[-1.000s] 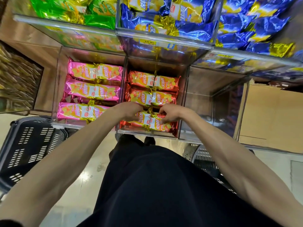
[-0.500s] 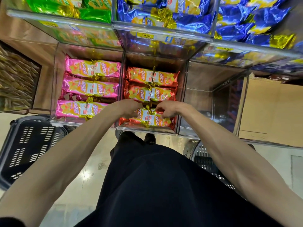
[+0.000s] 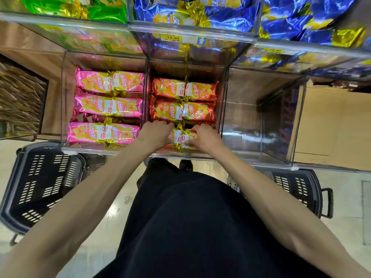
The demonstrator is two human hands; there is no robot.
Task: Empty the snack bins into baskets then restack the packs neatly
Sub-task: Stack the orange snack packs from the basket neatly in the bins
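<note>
Your left hand [image 3: 156, 135] and right hand [image 3: 204, 137] each grip one end of the orange pack [image 3: 181, 137], which lies crosswise at the front of the middle bin [image 3: 221, 109], its long axis running from hand to hand.

Pale, glossy floor [image 3: 112, 207] below, with a bright glare spot. Brown wood-grain shelving [image 3: 30, 43] at upper left. Yellow price label [image 3: 173, 37] printed 19.90 at top centre; second yellow label [image 3: 273, 50] to its right, too blurred to read. Plain tan panel [image 3: 337, 125] at far right. Dark-framed compartment [image 3: 20, 101] at far left, filled with blurred golden-brown strips.
</note>
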